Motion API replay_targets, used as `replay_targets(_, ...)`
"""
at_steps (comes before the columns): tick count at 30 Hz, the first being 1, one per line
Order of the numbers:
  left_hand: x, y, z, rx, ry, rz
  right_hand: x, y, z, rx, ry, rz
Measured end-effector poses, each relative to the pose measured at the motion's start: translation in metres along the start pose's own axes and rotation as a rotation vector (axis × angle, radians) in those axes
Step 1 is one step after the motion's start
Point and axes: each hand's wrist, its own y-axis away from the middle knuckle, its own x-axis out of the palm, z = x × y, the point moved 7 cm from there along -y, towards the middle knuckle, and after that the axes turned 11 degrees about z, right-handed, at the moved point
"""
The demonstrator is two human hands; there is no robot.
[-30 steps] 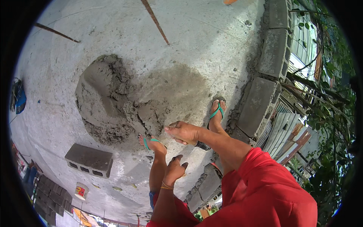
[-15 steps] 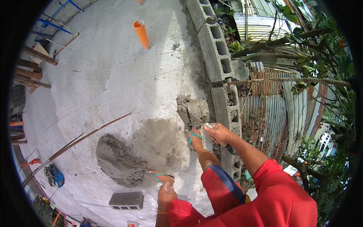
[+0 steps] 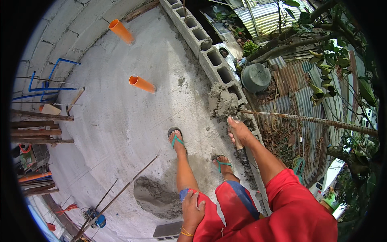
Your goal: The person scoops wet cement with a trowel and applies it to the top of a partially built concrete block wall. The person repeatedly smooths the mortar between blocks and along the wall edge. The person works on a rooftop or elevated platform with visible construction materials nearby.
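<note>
Head | right fingers (image 3: 232, 121) gripping tool handle (image 3: 238, 141) | left fingers (image 3: 194, 199) spread over thigh (image 3: 208, 218) | concrete floor (image 3: 105, 101) | hollow-block wall (image 3: 207, 64)

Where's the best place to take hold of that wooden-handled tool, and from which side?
Probably the slim handle, from the person's side: it slants back toward the person, and the right hand is closed round it. Mortar is clumped just beyond, where the far end isn't clearly visible.
</note>
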Motion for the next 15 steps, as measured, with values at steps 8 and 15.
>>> replay_targets(8, -0.075, -0.077, 0.035, -0.035, -0.254, 0.207, -0.034, -0.074, 0.116, -0.156, 0.042, -0.21)
replay_targets(15, -0.12, -0.115, 0.054, 0.013, -0.235, 0.3, -0.05, -0.095, 0.187, -0.111, 0.912, -0.767)
